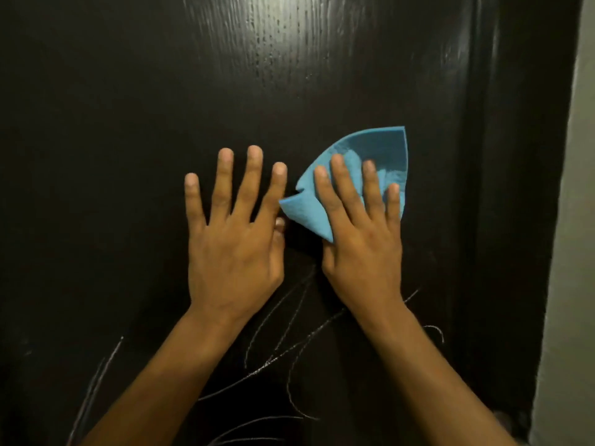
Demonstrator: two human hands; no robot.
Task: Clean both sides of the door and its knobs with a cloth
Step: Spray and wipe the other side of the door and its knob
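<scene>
A dark door (128,107) fills nearly the whole view, its surface glossy and ridged with a fine vertical grain that catches a bright patch of light near the top centre. Toward the right it steps into a raised vertical moulding, and past that edge stands a strip of pale wall (570,252). Thin white scratch marks (283,355) curve across the lower part of the door, between and below the two forearms, with a few more streaks at the lower left.

Both bare forearms rise from the bottom of the view to the middle of the door. The left hand (233,249) lies flat against the door, its fingers (252,181) straight and spread, grasping nothing, the thumb tucked toward the right beside the cloth's lower corner. The right hand (362,239) is just beside it, palm down on the blue cloth (383,149), pressing it to the door with straight, slightly spread fingers rather than curling round it; whether the thumb hooks under the cloth cannot be told, since it is hidden.

The cloth is folded or bunched into a rough fan shape, lying on the door face right of centre. Its broad curved edge shows above the right fingertips, and a pointed corner sticks out to the left, close to the left index finger
</scene>
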